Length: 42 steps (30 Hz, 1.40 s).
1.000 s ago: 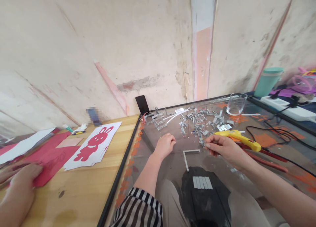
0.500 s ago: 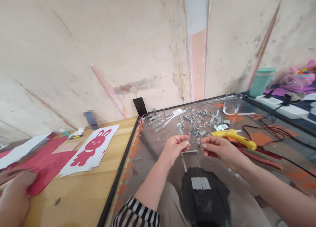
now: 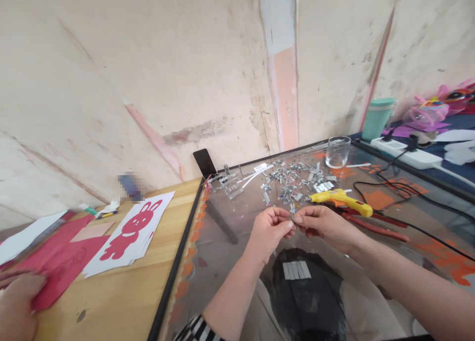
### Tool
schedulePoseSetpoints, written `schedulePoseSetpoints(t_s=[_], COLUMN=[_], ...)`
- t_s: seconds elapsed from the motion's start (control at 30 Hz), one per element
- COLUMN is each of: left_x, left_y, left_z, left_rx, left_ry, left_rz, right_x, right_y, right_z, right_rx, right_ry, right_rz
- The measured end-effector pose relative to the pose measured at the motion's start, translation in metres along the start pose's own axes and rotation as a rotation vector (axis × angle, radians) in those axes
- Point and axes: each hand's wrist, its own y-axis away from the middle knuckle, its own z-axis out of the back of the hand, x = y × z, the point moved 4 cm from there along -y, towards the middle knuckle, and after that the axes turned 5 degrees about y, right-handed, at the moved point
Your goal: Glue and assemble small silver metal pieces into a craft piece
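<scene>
The left hand (image 3: 270, 228) and right hand (image 3: 319, 223) meet fingertip to fingertip above the near part of the glass table (image 3: 393, 252), both pinched on one small metal piece (image 3: 292, 218) between them; its long axis is too small to tell. Four strips (image 3: 296, 270) lie just nearer; one glue gun (image 3: 339, 199) lies right, one glass (image 3: 337, 152) far.

Both forearms are bare down to the hands, left hand (image 3: 270, 228) and right hand (image 3: 322, 223). Only clothing showing is a black-and-white striped sleeve (image 3: 196, 329) on the left arm.
</scene>
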Motion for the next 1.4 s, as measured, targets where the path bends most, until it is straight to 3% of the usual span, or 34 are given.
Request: schedulePoseSetpoints(t_s=[0.33,0.53,0.8,1.0,1.17,1.4], left_x=[0.004,0.002,0.000,-0.005,-0.011,-0.015], left_y=[0.005,0.003,0.007,0.008,0.011,0.014], left_z=[-0.001,0.002,-0.007,-0.001,0.000,0.004], left_rx=[0.152,0.140,0.150,-0.028,-0.088,-0.133], left_ry=[0.177,0.181,0.144,0.113,0.029,-0.063], left_rz=[0.201,0.115,0.069,-0.056,-0.136,-0.189], right_x=[-0.002,0.001,0.002,0.001,0.003,0.004], right_y=[0.007,0.009,0.016,0.011,0.012,0.014], right_z=[-0.014,-0.016,-0.024,-0.017,-0.012,-0.013], right_rx=[0.185,0.261,0.407,0.307,0.282,0.314], right_ry=[-0.231,-0.321,-0.210,-0.076,0.125,0.159], right_rz=[-0.119,-0.118,-0.146,-0.120,-0.109,-0.109])
